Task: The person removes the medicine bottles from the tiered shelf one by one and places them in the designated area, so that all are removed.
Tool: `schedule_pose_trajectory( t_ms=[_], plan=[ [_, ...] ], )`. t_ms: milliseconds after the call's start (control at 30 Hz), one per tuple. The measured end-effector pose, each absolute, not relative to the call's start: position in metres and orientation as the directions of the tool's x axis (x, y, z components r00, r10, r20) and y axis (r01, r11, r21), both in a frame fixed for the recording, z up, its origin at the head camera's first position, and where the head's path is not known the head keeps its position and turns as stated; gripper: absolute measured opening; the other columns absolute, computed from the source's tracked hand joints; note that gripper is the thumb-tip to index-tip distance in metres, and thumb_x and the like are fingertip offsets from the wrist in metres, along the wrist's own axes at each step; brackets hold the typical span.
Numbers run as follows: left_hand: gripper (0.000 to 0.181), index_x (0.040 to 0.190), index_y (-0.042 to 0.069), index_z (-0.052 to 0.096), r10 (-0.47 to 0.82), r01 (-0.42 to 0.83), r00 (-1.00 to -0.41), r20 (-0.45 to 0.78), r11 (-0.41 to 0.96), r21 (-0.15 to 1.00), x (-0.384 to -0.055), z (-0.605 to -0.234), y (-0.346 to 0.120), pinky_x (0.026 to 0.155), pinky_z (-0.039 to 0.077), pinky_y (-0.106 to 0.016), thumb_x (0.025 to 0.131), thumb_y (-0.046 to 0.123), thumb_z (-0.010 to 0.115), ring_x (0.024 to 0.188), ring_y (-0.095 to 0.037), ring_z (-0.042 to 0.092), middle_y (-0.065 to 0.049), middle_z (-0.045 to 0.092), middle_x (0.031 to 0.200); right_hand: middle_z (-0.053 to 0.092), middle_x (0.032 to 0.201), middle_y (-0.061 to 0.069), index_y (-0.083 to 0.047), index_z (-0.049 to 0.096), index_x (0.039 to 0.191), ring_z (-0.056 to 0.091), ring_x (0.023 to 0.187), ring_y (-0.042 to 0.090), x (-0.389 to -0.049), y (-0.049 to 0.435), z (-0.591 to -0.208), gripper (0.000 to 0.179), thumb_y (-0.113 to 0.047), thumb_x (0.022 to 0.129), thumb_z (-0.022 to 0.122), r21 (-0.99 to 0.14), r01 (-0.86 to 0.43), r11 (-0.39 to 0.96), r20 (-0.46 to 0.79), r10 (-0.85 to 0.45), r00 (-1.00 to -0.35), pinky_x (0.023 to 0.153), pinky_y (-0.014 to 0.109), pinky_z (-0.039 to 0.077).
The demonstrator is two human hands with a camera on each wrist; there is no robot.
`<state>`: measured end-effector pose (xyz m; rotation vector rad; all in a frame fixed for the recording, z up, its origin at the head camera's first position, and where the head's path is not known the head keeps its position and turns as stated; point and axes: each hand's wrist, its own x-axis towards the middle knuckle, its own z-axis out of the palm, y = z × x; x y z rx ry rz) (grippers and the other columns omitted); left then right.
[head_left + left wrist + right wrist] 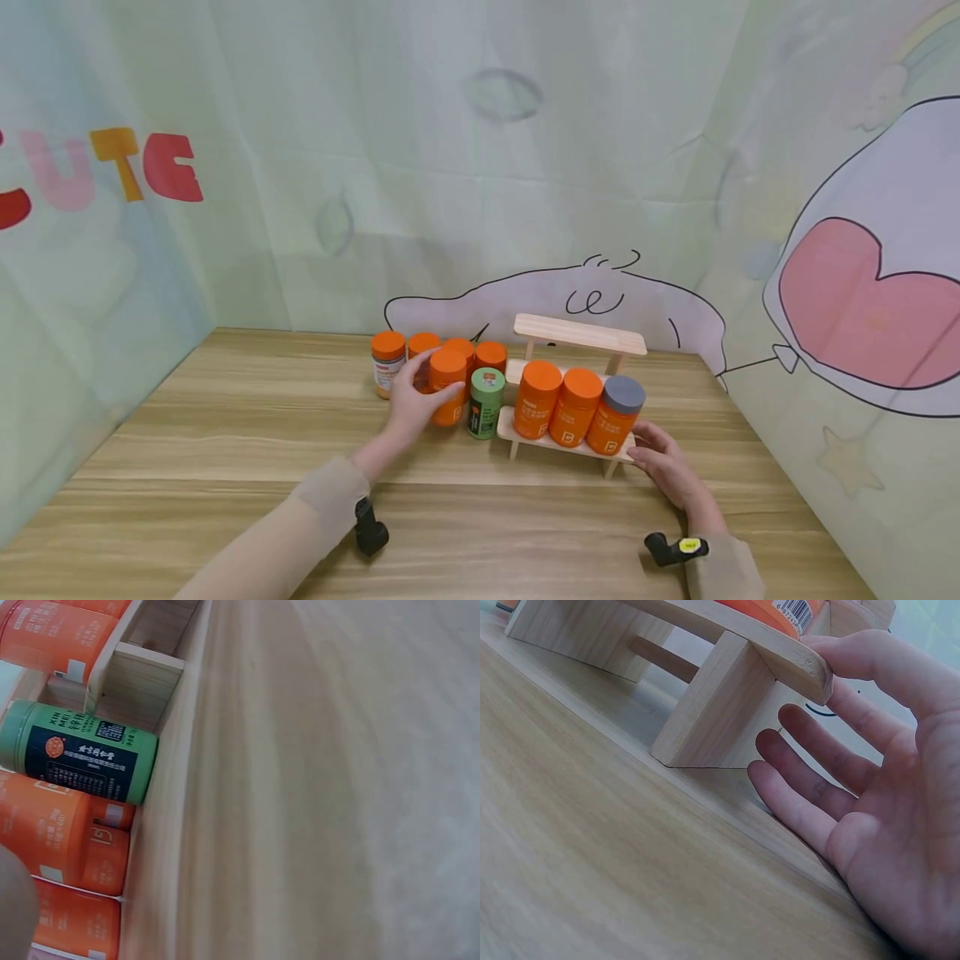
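Note:
My left hand (411, 406) grips an orange jar (447, 390), thumb at its near side and fingers round the back. In the left wrist view the held orange jar (37, 825) overlaps other orange jars, with a blurred part of the hand (13, 907) at the edge. Just right of it a green jar (486, 407) with a dark label stands upright. My right hand (667, 467) pinches the right end of the lowest board on a tiered wooden rack (709, 705) between thumb and index finger; its other fingers spread loosely below. Three orange jars fill that board, the rightmost grey-lidded (617, 414).
Behind the left hand stand several more jars, among them a white-labelled jar (387, 367) with an orange lid. The rack's top board (579, 333) rises at the back. A printed curtain (315, 167) hangs round the wooden table (187, 433).

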<state>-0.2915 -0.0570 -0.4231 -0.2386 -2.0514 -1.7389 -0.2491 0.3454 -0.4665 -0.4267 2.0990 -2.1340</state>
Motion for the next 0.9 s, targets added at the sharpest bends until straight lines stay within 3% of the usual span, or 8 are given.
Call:
schedule_pose_trajectory(
  t_ms=[267,900],
  plan=[
    [0.061,0.130,0.002,0.058,-0.132,0.334,-0.922,0.365,0.210,0.919,-0.2891,-0.4272,-0.0549,0.102,0.047,-0.045,0.075,0.009,0.084,0.118,-0.031,0.058,-0.018,0.061,0.130,0.058,0.117,-0.018,-0.032,0.060,0.112,0.052,0.105,0.003,-0.2483,0.3476,-0.4666,0.039,0.001,0.095,0.048,-0.991,-0.128,-0.032,0.131,-0.321,-0.938,0.086,0.019,0.049],
    [0.064,0.131,0.003,0.057,-0.159,0.256,-0.944,0.290,0.206,0.945,-0.2875,-0.4329,-0.0501,0.101,0.047,-0.045,0.074,0.010,0.085,0.114,-0.030,0.056,-0.019,0.061,0.125,0.058,0.116,-0.018,-0.033,0.060,0.112,0.052,0.104,0.003,-0.2496,0.3464,-0.4636,0.039,0.000,0.096,0.047,-0.993,-0.120,-0.017,0.119,-0.324,-0.939,0.087,0.020,0.049]
  ],
)
